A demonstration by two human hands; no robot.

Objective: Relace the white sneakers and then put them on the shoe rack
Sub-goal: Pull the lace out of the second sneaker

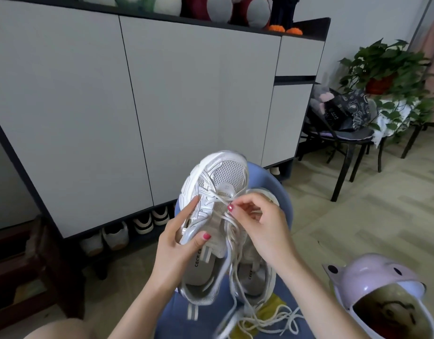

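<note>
A white mesh sneaker is held up with its toe pointing away from me. My left hand grips its left side, thumb on the tongue and fingers along the sole edge. My right hand pinches a cream lace at the lower eyelets near the toe. Long loose lace ends trail down onto a blue seat. The second white sneaker lies on that seat under my right wrist, mostly hidden.
A grey shoe cabinet stands ahead, with several pairs of shoes in the open gap under it. A pink helmet sits at the lower right. A black chair with a bag and a potted plant stand at the right.
</note>
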